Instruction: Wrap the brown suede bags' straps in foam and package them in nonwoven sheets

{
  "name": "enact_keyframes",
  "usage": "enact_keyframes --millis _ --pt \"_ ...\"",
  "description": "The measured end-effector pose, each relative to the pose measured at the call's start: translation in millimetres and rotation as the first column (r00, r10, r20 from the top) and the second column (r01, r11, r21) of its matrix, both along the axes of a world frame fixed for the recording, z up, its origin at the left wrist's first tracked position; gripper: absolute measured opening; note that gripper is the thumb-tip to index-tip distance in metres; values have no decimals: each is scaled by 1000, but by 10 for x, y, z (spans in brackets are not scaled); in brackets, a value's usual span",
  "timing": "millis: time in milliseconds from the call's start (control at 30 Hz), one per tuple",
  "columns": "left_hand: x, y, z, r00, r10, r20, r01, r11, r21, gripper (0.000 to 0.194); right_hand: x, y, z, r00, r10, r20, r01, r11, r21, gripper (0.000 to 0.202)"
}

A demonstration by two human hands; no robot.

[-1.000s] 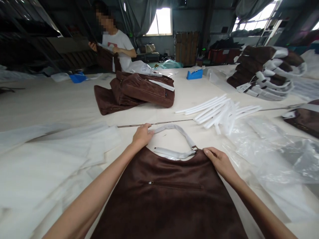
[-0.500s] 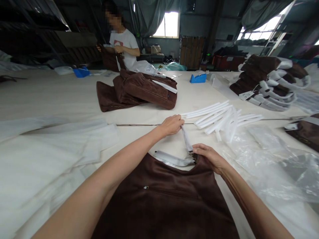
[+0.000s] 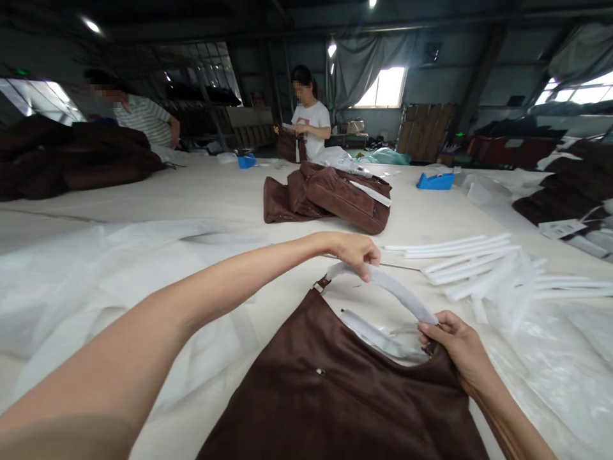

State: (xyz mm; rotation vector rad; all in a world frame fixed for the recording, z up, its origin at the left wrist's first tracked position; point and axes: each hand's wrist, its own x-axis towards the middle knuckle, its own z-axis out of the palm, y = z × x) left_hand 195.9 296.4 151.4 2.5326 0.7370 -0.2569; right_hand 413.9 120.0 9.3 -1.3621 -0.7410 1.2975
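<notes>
The left hand (image 3: 358, 253) pinches the upper part of a curved handle wrapped in pale translucent film (image 3: 400, 291), while the right hand (image 3: 450, 335) grips its lower end at the top corner of a dark brown soft-sided handbag (image 3: 354, 390). The handbag lies on the near part of a long cream table (image 3: 215, 203), its scooped opening facing away from the person. Just beyond its right side are scattered thin white foam strips (image 3: 472, 259), with crumpled clear plastic bags (image 3: 560, 377) nearer; sheets of whitish translucent film (image 3: 119, 275) spread on the left. Farther across sit a stack of brown suede bags (image 3: 330, 195) and a blue plastic tape dispenser (image 3: 435, 181). Behind, a person in a white T-shirt (image 3: 313, 128) holds a brown bag (image 3: 290, 145).
</notes>
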Motion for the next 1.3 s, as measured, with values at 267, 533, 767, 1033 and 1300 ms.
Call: enact_keyframes --millis 267,533,767,1033,1300 --pt "76 -161 -308 956 196 218 -282 820 498 33 -187 -47 46 868 -136 477 65 985 163 41" --pt "-317 86 -729 936 344 74 -339 825 453 21 -87 5 -102 846 -267 462 230 964 136 28" --pt "-279 212 -890 856 489 167 -512 762 396 35 -65 167 -225 760 -256 597 226 966 126 22" --pt "-170 -420 -1158 940 265 215 -318 911 264 37 109 -332 -259 744 -250 620 204 968 146 47" --pt "28 -881 -1377 986 -6 169 -33 974 225 37 35 -1317 -414 713 -219 666 162 976 149 39"
